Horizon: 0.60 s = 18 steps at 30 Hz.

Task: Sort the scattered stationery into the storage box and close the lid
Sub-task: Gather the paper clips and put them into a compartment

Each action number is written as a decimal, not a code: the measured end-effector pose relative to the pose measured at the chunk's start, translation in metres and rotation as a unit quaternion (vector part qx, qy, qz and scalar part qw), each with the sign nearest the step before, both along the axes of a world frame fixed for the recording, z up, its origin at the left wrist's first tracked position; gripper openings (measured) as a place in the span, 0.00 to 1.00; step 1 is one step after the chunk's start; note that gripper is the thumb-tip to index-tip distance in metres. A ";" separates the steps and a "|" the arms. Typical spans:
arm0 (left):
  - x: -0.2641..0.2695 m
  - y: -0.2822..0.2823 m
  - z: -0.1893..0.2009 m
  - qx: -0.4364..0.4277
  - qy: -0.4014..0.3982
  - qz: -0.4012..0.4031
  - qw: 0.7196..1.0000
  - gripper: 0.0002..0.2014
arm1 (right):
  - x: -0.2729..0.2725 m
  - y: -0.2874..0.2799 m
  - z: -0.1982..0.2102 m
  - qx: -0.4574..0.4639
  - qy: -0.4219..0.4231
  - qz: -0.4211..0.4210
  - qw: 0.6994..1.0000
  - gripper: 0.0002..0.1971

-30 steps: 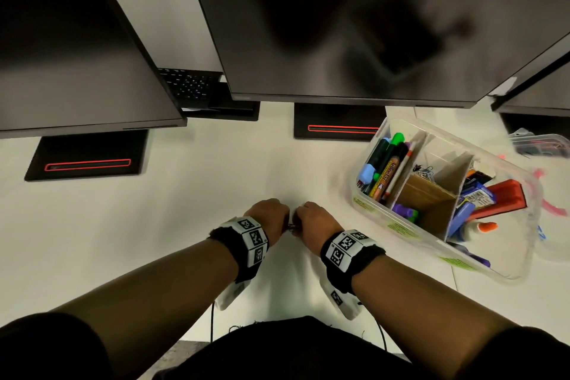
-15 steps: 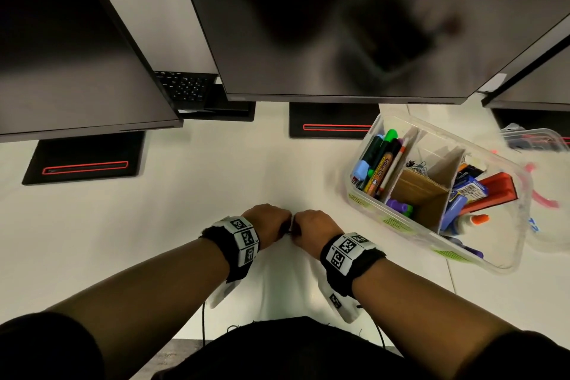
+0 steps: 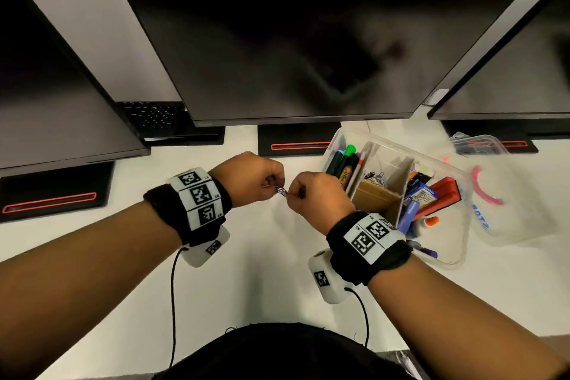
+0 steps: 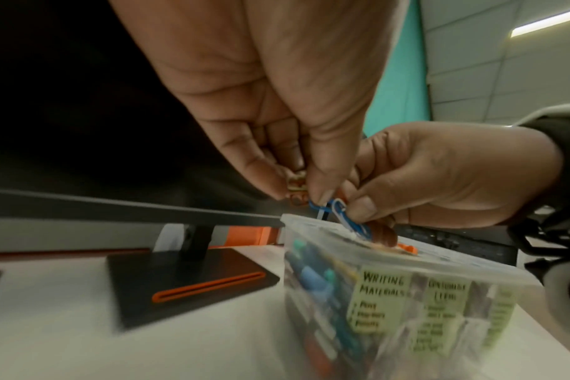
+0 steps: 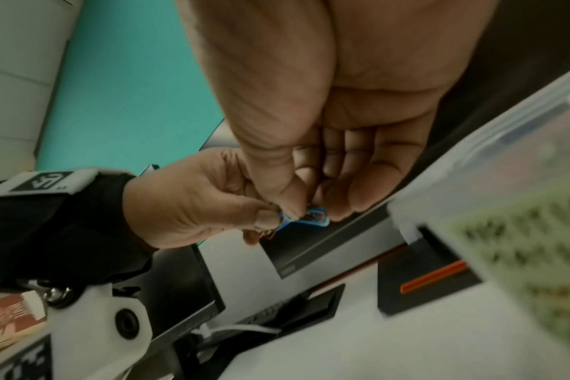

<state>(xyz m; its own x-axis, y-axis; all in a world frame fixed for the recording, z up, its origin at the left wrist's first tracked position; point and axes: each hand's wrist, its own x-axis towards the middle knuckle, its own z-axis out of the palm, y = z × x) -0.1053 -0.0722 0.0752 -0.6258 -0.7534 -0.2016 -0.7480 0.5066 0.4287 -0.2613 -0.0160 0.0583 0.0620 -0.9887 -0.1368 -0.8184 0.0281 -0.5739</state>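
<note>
Both hands are raised above the white desk, just left of the clear storage box [image 3: 451, 259]. My left hand [image 3: 273, 183] and right hand [image 3: 293, 194] pinch a small bunch of paper clips [image 3: 282, 192] between them. The wrist views show blue paper clips [image 4: 345, 216] [image 5: 313, 217] held by both thumbs and fingertips, with some orange ones in the left hand. The box [image 4: 401, 303] has cardboard dividers, markers at its left end, clips in the middle and glue and a red item at the right. Its lid [image 3: 505, 203] lies on the desk to the right.
Three dark monitors [image 3: 308, 49] stand along the back of the desk on black bases [image 3: 293, 142] with red stripes. A keyboard [image 3: 151, 116] sits behind the left monitor. A second small clear container [image 3: 476, 143] lies at the far right.
Both hands have lifted off the desk together with the paper clips and moved up and to the right, toward the box. The head view has tilted up.
</note>
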 end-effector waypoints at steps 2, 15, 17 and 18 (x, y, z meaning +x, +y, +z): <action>-0.018 -0.005 0.009 -0.017 0.008 -0.016 1.000 0.06 | -0.017 -0.002 0.011 -0.019 -0.002 -0.018 1.000 0.05; -0.151 -0.031 0.018 -0.002 0.071 -0.074 0.995 0.07 | -0.137 -0.012 0.032 -0.002 0.033 -0.111 0.993 0.04; -0.163 -0.032 0.012 0.005 0.081 -0.068 0.994 0.07 | -0.149 -0.016 0.030 0.002 0.046 -0.119 0.992 0.03; -0.168 -0.032 0.008 0.008 0.087 -0.061 0.994 0.08 | -0.153 -0.018 0.028 0.005 0.048 -0.125 0.991 0.02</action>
<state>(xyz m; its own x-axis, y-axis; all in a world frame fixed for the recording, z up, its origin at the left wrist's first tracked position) -0.2735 -0.1037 0.0836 -0.7389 -0.6673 -0.0936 -0.5952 0.5811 0.5550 -0.4143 -0.0337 0.0863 -0.1985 -0.9702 -0.1391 -0.8364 0.2417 -0.4919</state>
